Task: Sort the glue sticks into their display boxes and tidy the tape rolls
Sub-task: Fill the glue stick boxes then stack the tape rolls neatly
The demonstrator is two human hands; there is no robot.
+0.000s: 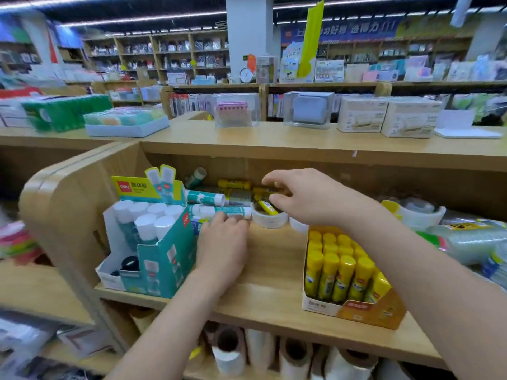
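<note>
A teal display box (164, 259) with several white-capped glue sticks stands at the shelf's left. A yellow display box (354, 311) full of yellow glue sticks stands at the right. Between them, at the back, lies a loose pile of teal glue sticks (205, 198) and yellow glue sticks (234, 184), and one yellow stick (267, 207) rests in a white tape roll (269, 219). My left hand (222, 242) reaches to a lying teal glue stick (222, 210), fingertips on it. My right hand (310, 196) hovers over the yellow sticks, fingers curled, holding nothing I can see.
The wooden shelf (269, 272) has a curved side panel (55, 193) at the left. More tape rolls (419, 212) and clear packs lie at the right. Paper and tape rolls (293, 355) fill the shelf below. Boxed goods stand on the counter top (274, 138) above.
</note>
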